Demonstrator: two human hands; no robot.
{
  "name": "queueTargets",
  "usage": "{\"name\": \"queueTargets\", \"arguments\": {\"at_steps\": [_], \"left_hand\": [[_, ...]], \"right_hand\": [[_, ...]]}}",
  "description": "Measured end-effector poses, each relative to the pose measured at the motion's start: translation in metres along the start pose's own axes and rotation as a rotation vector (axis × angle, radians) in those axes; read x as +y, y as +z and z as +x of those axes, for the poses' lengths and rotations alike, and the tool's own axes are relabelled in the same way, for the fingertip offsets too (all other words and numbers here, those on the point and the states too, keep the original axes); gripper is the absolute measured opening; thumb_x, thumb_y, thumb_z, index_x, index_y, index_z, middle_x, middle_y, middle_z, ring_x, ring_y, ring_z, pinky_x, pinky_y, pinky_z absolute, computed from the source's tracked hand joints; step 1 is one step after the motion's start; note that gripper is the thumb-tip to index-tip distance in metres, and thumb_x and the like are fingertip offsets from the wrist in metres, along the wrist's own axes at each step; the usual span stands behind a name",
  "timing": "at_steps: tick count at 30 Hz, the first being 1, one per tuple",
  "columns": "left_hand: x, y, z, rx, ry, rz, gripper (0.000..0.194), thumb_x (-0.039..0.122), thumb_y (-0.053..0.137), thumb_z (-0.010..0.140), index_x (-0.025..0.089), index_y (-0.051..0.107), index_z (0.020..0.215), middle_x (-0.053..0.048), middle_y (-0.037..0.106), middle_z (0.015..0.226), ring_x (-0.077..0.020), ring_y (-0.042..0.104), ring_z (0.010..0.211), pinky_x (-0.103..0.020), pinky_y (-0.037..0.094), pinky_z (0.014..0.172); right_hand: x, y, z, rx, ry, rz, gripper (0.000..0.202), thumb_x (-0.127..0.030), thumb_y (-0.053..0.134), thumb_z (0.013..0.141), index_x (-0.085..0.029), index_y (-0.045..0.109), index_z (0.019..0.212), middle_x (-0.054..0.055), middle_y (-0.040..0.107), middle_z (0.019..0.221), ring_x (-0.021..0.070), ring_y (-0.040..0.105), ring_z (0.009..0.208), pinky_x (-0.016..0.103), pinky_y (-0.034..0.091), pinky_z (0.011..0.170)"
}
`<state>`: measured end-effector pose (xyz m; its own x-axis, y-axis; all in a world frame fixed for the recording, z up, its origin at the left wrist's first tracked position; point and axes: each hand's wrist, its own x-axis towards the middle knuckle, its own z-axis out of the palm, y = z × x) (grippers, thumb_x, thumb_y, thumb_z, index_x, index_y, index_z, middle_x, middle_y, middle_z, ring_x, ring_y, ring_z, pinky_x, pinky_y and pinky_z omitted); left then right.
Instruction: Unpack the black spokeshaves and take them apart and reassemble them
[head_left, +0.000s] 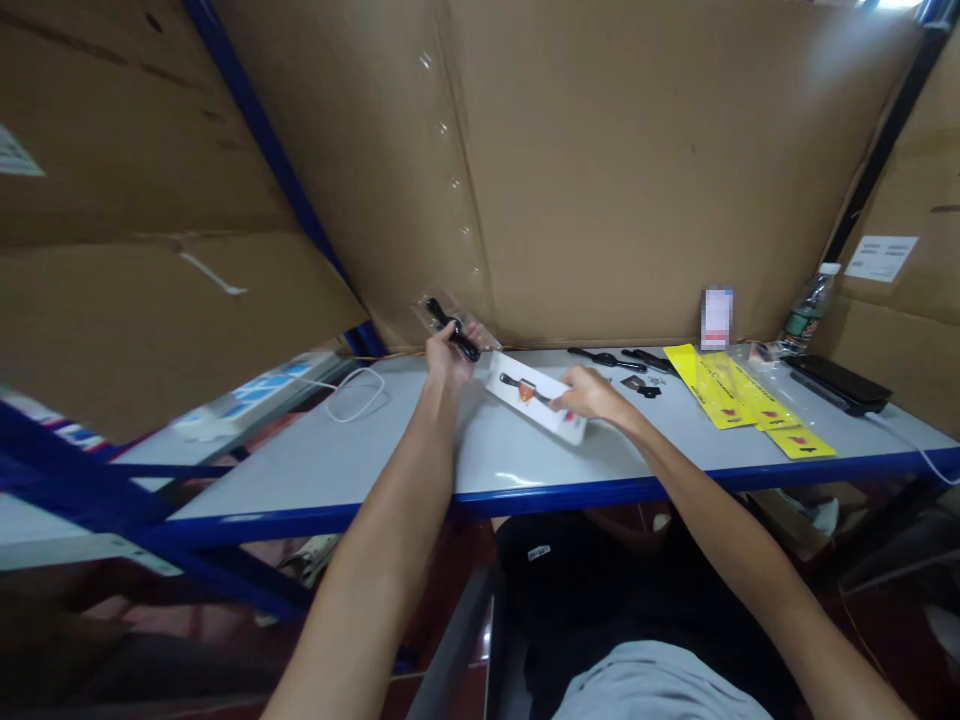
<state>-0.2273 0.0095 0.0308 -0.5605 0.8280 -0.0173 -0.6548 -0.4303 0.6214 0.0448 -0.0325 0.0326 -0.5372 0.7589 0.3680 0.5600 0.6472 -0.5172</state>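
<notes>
My left hand [450, 350] is closed around a black smartwatch [459, 340] with its strap, raised above the back of the table. Transparent plastic packaging [427, 308] surrounds the watch. In my right hand [589, 392] is a long white box [536, 397] with a picture of a watch printed on it; the fingers grip its right end. The box is held tilted over the table, its left end close to my left hand. Right of the box, more black watches [607, 360] lie on the table beside small dark parts [641, 387].
Yellow printed cards [712, 390] in plastic lie on the right of the white table [300, 460]. Behind them stand a phone-like screen [717, 318] and a bottle [810, 310], near a black device [840, 383]. A white cable [356, 395] loops at left. Cardboard [585, 170] walls the back.
</notes>
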Motion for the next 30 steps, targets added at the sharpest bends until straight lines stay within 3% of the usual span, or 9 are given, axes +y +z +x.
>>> {"name": "queueTargets", "arguments": {"at_steps": [2,5,8,11,14,18,21,26,30], "left_hand": [[0.001,0.000,-0.002,0.024,-0.012,-0.053,0.023,0.019,0.042,0.103,0.015,0.063,0.095,-0.006,0.070,0.074,-0.0138,0.071,0.064,-0.019,0.057,0.060],[-0.003,0.002,-0.006,0.018,-0.052,-0.136,0.023,0.016,0.040,0.104,0.013,0.063,0.106,-0.009,0.074,0.082,-0.0162,0.075,0.074,-0.022,0.061,0.066],[-0.015,0.011,-0.014,0.004,-0.136,-0.176,0.028,0.016,0.037,0.105,0.011,0.060,0.121,-0.013,0.076,0.093,-0.0187,0.077,0.079,-0.027,0.064,0.069],[-0.031,0.026,-0.027,-0.007,-0.239,-0.175,0.034,0.015,0.037,0.105,0.010,0.057,0.132,-0.017,0.076,0.104,-0.0218,0.078,0.084,-0.032,0.066,0.074],[-0.049,0.041,-0.044,-0.024,-0.316,-0.146,0.038,0.016,0.036,0.105,0.008,0.052,0.138,-0.020,0.076,0.110,-0.0247,0.079,0.091,-0.039,0.067,0.081],[-0.069,0.056,-0.062,-0.093,-0.371,-0.105,0.039,0.021,0.035,0.106,0.007,0.051,0.139,-0.019,0.076,0.106,-0.0267,0.078,0.093,-0.043,0.066,0.084],[-0.078,0.061,-0.070,-0.128,-0.388,-0.075,0.038,0.021,0.032,0.106,0.007,0.053,0.135,-0.019,0.076,0.104,-0.0264,0.078,0.092,-0.043,0.066,0.084],[-0.082,0.061,-0.076,-0.123,-0.431,-0.030,0.037,0.023,0.029,0.107,0.010,0.056,0.127,-0.020,0.075,0.107,-0.0249,0.078,0.091,-0.040,0.065,0.082],[-0.081,0.058,-0.075,-0.165,-0.461,0.016,0.054,0.054,0.032,0.106,0.010,0.058,0.123,-0.022,0.073,0.107,-0.0280,0.076,0.096,-0.041,0.064,0.082]], "right_hand": [[0.017,-0.032,-0.034,0.110,0.040,0.027,0.017,-0.025,0.062,0.091,-0.015,0.069,0.078,0.001,0.069,0.067,0.0146,0.064,0.061,0.022,0.042,0.055],[0.038,-0.056,-0.089,0.543,0.210,0.383,0.027,-0.043,0.051,0.096,-0.018,0.063,0.094,0.004,0.069,0.075,0.0168,0.062,0.057,0.025,0.044,0.051],[0.050,-0.051,-0.136,0.485,0.352,0.806,0.040,-0.056,0.062,0.087,-0.021,0.059,0.105,0.000,0.065,0.067,0.0164,0.054,0.043,0.026,0.040,0.038],[0.051,-0.039,-0.166,0.388,0.380,0.975,0.055,-0.047,0.083,0.069,-0.020,0.063,0.112,0.002,0.070,0.079,0.0193,0.062,0.058,0.024,0.042,0.037],[0.046,-0.032,-0.185,0.396,0.406,0.850,0.041,-0.040,0.085,0.068,-0.017,0.070,0.099,0.001,0.067,0.076,0.0170,0.058,0.061,0.023,0.042,0.042],[0.038,-0.023,-0.202,0.796,0.246,0.528,0.026,-0.037,0.075,0.086,-0.017,0.068,0.069,-0.001,0.056,0.067,0.0146,0.053,0.065,0.027,0.046,0.058],[0.039,-0.014,-0.211,0.954,0.051,0.341,0.013,-0.028,0.070,0.092,-0.021,0.078,0.086,0.002,0.061,0.076,0.0172,0.058,0.073,0.031,0.051,0.067],[0.043,-0.007,-0.216,0.813,-0.249,0.137,0.048,-0.010,0.057,0.096,-0.036,0.071,0.134,0.009,0.068,0.118,0.0249,0.068,0.106,0.039,0.060,0.082],[0.042,-0.007,-0.215,0.665,-0.405,0.052,0.060,-0.005,0.049,0.096,-0.038,0.062,0.144,0.009,0.066,0.138,0.0290,0.062,0.126,0.050,0.058,0.099]]}}
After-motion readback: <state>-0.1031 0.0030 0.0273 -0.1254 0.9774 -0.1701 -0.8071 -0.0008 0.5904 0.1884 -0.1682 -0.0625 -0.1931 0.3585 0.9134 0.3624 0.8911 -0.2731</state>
